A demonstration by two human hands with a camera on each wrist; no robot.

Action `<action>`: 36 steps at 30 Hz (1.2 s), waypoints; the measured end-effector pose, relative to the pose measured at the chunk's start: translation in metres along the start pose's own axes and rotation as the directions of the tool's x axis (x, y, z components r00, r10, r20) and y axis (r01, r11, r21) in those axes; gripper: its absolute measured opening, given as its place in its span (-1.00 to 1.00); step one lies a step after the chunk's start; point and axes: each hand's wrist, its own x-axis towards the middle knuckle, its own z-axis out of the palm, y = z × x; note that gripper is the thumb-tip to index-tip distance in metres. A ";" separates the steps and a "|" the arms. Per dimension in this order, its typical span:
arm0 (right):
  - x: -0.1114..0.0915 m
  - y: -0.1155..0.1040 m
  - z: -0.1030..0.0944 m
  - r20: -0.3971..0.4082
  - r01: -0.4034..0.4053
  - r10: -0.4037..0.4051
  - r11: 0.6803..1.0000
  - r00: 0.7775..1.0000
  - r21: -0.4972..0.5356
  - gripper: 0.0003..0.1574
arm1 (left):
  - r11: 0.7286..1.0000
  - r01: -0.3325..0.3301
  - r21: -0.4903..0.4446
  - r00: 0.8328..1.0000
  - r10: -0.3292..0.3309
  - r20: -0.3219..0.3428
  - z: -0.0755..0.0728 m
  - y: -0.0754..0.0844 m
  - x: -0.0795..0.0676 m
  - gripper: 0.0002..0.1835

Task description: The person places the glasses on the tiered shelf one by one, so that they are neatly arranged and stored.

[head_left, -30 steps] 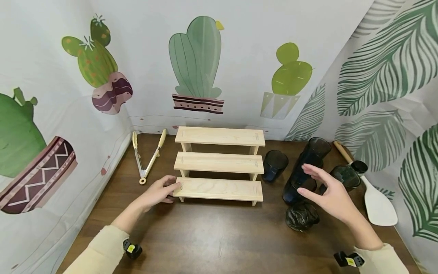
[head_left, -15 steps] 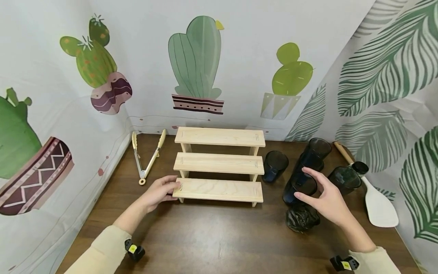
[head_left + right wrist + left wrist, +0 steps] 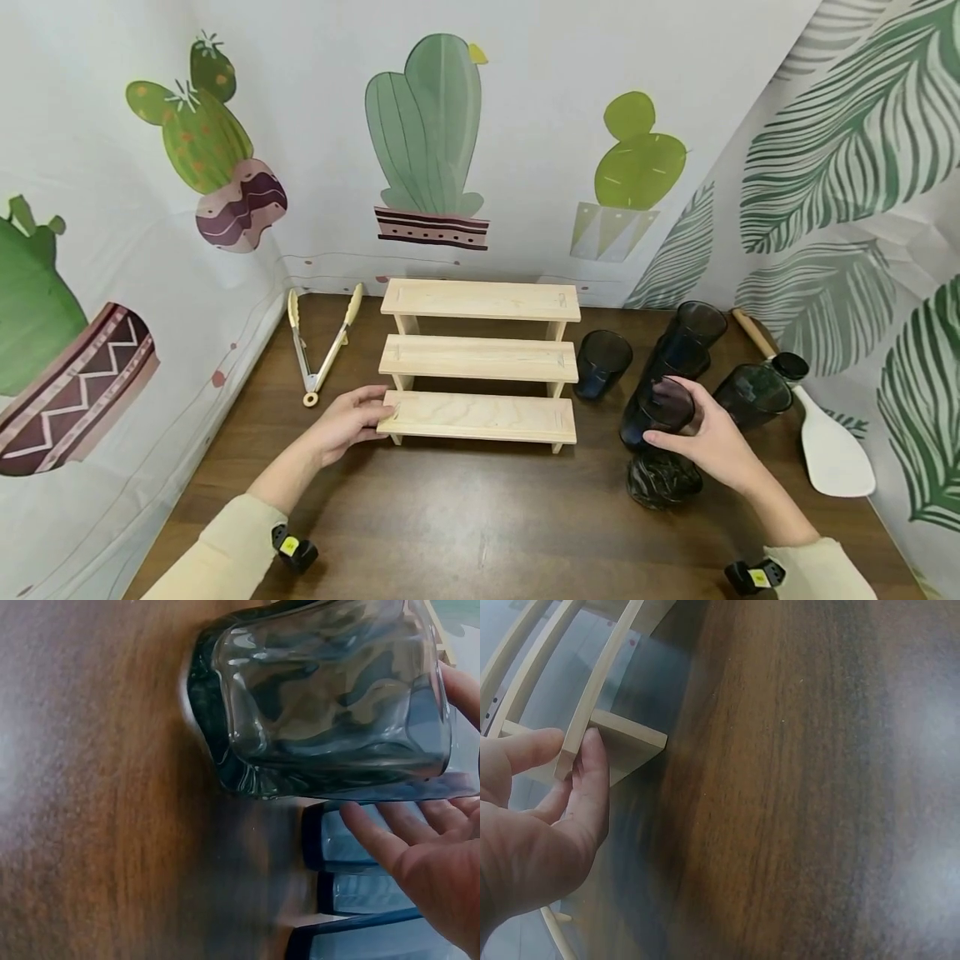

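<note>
My left hand [image 3: 347, 425] pinches the left end of the lowest step of a three-tier wooden display stand [image 3: 480, 415]. In the left wrist view the thumb lies on one face of the board and the fingers [image 3: 592, 772] on the other. At the right, my right hand [image 3: 708, 437] holds a dark blue glass [image 3: 645, 417] near its rim, thumb on the near side and fingers round the far side. A wavy dark glass [image 3: 663, 477] stands just in front of it and fills much of the right wrist view [image 3: 330, 697], partly hiding the held glass.
More dark glasses stand nearby: one [image 3: 602, 364] beside the stand, a tall one [image 3: 693, 329] behind, another dark glass vessel [image 3: 753, 393] to the right. A white spatula [image 3: 832, 450] lies at the right edge, and cream-handled tongs [image 3: 322, 354] lie left, against a printed cloth backdrop.
My right hand has come down and left, and its thumb and fingers have closed round the blue glass. My left hand keeps its pinch on the stand.
</note>
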 end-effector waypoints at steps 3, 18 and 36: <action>-0.001 0.000 -0.001 0.041 -0.057 0.057 0.998 0.998 0.006 0.09 | 1.000 0.000 -0.003 1.000 0.000 0.001 0.000 -0.001 0.000 -0.28; -0.001 0.004 0.000 -0.019 -0.012 0.013 0.999 1.000 0.041 0.07 | 1.000 0.028 0.005 1.000 -0.028 0.002 0.000 0.002 -0.001 -0.28; 0.011 -0.077 -0.024 -0.052 0.067 -0.071 0.996 0.996 -0.063 0.10 | 1.000 0.030 -0.003 1.000 -0.030 -0.005 -0.001 0.002 -0.001 -0.29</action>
